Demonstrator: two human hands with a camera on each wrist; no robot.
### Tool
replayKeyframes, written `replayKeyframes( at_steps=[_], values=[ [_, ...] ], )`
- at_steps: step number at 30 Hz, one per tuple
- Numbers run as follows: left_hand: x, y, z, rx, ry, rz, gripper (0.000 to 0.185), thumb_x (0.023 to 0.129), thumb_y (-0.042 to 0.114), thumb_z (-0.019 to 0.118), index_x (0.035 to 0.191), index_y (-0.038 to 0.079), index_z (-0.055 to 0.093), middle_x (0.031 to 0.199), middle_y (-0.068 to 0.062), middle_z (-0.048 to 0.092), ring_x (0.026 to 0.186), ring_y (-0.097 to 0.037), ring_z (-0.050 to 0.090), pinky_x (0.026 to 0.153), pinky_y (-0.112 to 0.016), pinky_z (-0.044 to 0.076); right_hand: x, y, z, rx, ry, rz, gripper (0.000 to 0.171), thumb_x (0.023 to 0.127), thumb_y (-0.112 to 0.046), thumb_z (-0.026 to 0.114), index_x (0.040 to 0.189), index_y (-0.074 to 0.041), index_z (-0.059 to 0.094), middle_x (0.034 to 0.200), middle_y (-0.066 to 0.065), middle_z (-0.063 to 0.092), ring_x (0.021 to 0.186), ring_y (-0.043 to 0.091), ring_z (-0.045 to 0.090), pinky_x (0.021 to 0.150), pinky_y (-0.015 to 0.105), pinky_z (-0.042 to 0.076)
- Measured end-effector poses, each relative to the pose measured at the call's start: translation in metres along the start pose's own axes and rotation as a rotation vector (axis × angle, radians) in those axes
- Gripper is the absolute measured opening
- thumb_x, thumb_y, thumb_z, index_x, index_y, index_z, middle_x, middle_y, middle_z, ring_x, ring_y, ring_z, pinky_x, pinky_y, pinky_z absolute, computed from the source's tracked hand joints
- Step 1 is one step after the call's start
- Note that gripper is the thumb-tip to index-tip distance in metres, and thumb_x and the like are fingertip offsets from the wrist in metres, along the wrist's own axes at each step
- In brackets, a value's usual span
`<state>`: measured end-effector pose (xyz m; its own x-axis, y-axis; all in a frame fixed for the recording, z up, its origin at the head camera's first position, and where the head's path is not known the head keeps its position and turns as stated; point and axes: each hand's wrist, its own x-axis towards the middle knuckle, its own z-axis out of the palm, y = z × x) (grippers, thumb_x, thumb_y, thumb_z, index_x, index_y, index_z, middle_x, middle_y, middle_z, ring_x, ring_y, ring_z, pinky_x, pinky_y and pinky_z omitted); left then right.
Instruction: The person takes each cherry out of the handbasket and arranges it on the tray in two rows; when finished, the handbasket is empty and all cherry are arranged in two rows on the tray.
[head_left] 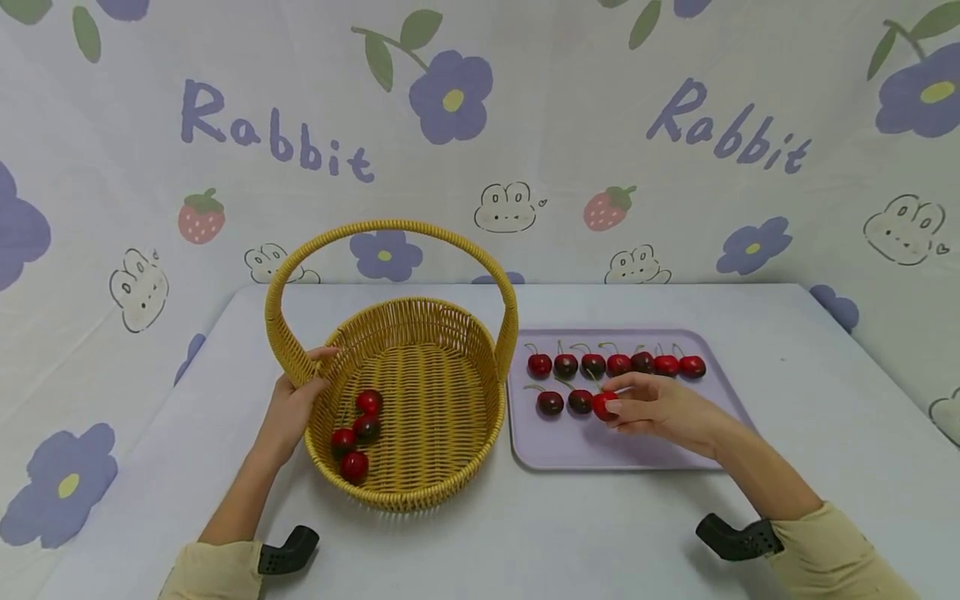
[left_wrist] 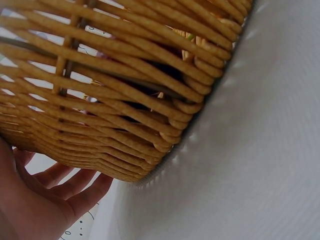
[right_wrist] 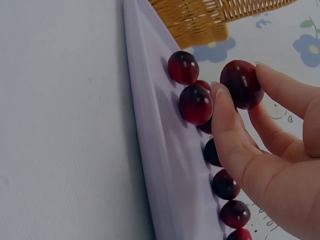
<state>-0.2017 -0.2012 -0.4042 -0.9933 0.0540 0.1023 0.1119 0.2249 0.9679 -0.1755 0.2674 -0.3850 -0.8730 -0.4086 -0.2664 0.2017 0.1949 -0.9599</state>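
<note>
My left hand (head_left: 292, 412) grips the left side of a yellow woven basket (head_left: 408, 500) by the foot of its tall arched handle. In the left wrist view, fingers (left_wrist: 82, 187) lie along the outside of its wall. Several dark red cherries (head_left: 355, 467) sit inside, toward the basket's left. Over a pale lilac tray (head_left: 555, 454), my right hand (head_left: 660, 408) pinches a bright red cherry (head_left: 603, 407) between thumb and fingertips. The right wrist view has this cherry (right_wrist: 242, 84) lifted beside the others. Two stemmed cherries (head_left: 550, 404) lie just left of it.
Behind them, a row of several stemmed cherries (head_left: 592, 365) runs across the tray's back half. The tray stands close to the basket's right side on a white table (head_left: 480, 550). A patterned cloth (head_left: 562, 125) with flowers and rabbits hangs behind the table.
</note>
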Motion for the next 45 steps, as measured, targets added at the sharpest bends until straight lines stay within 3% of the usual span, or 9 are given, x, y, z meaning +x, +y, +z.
replayKeyframes(
  at_steps=[14, 22, 45],
  values=[
    [0.001, -0.002, 0.0, 0.001, 0.005, 0.003, 0.042, 0.094, 0.0, 0.037, 0.135, -0.001, 0.045, 0.144, -0.019, 0.039, 0.131, -0.03, 0.034, 0.106, -0.045, 0.023, 0.01, 0.017, -0.007, -0.042, 0.114, 0.079, 0.043, 0.091, -0.015, 0.064, 0.123, 0.009, 0.05, 0.104, 0.012, 0.059, 0.087, 0.018, 0.061, 0.081, 0.031, 0.051],
    [0.0, -0.002, 0.0, 0.002, 0.006, 0.002, 0.042, 0.094, 0.0, 0.037, 0.136, -0.001, 0.045, 0.144, -0.019, 0.037, 0.131, -0.031, 0.034, 0.105, -0.045, 0.023, 0.016, 0.015, -0.003, -0.091, 0.19, 0.098, 0.047, 0.09, -0.016, 0.066, 0.123, 0.012, 0.05, 0.104, 0.01, 0.063, 0.089, 0.017, 0.061, 0.08, 0.031, 0.052],
    [0.0, 0.0, 0.0, 0.005, -0.001, 0.001, 0.043, 0.094, 0.0, 0.036, 0.136, -0.001, 0.043, 0.147, -0.019, 0.034, 0.132, -0.034, 0.033, 0.106, -0.049, 0.023, 0.022, 0.01, 0.01, -0.143, 0.255, 0.108, 0.047, 0.09, -0.015, 0.066, 0.122, 0.016, 0.051, 0.099, 0.01, 0.066, 0.081, 0.017, 0.064, 0.075, 0.031, 0.053]
  ],
)
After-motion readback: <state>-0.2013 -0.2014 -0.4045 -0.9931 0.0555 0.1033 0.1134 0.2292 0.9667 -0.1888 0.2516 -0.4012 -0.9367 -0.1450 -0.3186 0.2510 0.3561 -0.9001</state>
